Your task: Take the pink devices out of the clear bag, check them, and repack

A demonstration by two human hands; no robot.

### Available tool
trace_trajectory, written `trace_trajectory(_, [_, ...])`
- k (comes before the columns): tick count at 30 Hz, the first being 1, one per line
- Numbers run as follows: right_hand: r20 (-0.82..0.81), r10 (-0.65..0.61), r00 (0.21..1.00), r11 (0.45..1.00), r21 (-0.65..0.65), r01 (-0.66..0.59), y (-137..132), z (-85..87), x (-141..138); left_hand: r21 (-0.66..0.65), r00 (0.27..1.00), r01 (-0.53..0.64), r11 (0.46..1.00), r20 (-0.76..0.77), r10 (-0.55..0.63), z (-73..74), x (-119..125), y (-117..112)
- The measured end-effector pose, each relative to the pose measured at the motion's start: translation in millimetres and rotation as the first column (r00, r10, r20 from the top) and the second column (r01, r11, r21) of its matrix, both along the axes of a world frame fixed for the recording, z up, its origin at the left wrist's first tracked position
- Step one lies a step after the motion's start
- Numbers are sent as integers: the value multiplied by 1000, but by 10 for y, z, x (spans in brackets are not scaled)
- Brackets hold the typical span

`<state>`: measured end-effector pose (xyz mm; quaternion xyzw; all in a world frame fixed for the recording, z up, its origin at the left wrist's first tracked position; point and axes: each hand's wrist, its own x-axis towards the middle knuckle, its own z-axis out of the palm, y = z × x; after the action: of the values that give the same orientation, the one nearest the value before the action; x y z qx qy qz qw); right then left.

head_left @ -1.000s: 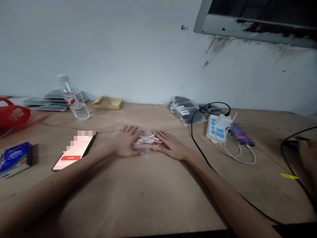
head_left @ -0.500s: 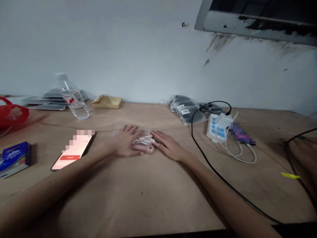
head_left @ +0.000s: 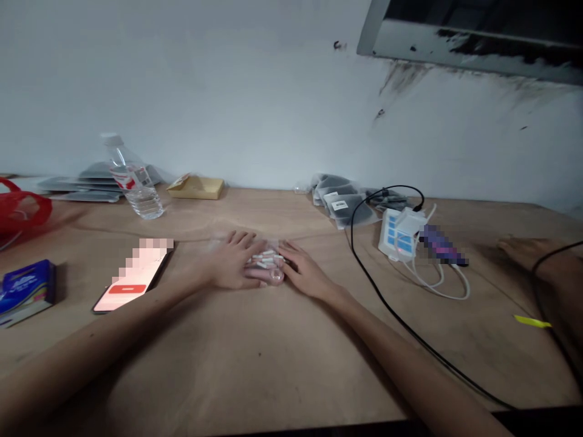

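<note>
A small heap of short white pieces lies in the middle of the wooden table, on what looks like a clear plastic bag. My left hand lies flat on the table with fingers stretched out, pressing against the heap's left side. My right hand also lies flat with fingers stretched, touching the heap's right side. The two hands almost meet around the heap, and part of it is hidden by the fingers.
A phone with a lit screen lies left of my left hand, beyond it a blue packet, a red bag and a water bottle. A white power strip with cables sits right. Another person's hand rests at far right.
My hands have drawn closer together, squeezing the white pieces into a tighter heap. The other person's hand at the far right has moved further onto the table.
</note>
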<state>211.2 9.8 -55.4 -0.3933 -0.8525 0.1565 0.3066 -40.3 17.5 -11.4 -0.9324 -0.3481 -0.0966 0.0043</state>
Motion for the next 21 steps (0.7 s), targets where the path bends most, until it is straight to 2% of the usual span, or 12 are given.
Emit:
trace_trajectory(4, [107,56,993,995,80,-64,43,46,221,-17,1000,9,1000,11,-8,12,-21,37])
trace_trajectory(8, [261,22,965,999,24,-29,59,41,371,-14,1000,17,1000,20,-17,32,-37,41])
trace_trajectory(13, [370,27,929,1000,-12,-24,-15,17,231,5,1000,-9,1000,-20,9,30,-20,3])
trace_trajectory(17, [388,-32,921,997,77,2,-81,11,70,13,998,-16,1000,-63,17,27,31,-49])
trace_trajectory(21, [426,-27,904,992,121,-28,-107,15,-25,12,994,-7,1000,-107,8,42,93,-96])
